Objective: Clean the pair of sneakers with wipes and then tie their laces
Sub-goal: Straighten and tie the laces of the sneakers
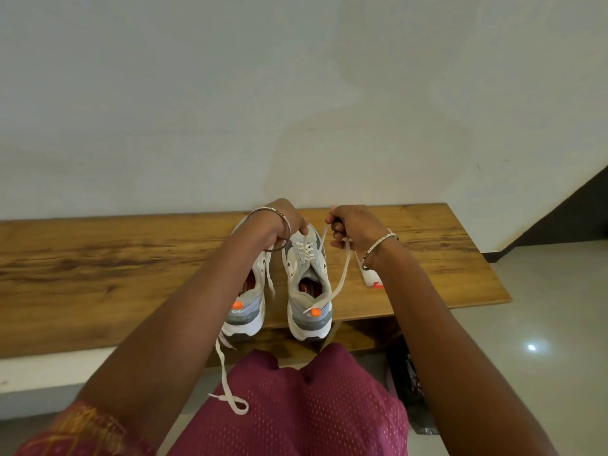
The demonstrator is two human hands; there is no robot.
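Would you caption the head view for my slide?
Left hand and right hand hold laces of the right sneaker on a wooden bench.

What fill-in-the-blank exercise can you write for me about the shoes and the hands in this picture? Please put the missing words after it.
1. The grey and white left sneaker and the right sneaker stand on a brown ____ bench.
2. The left hand and the right hand each pinch an end of the white flat lace of the ____ sneaker.
3. At its heel, each sneaker has a small tab of ____ colour.

Missing words: wooden; right; orange.
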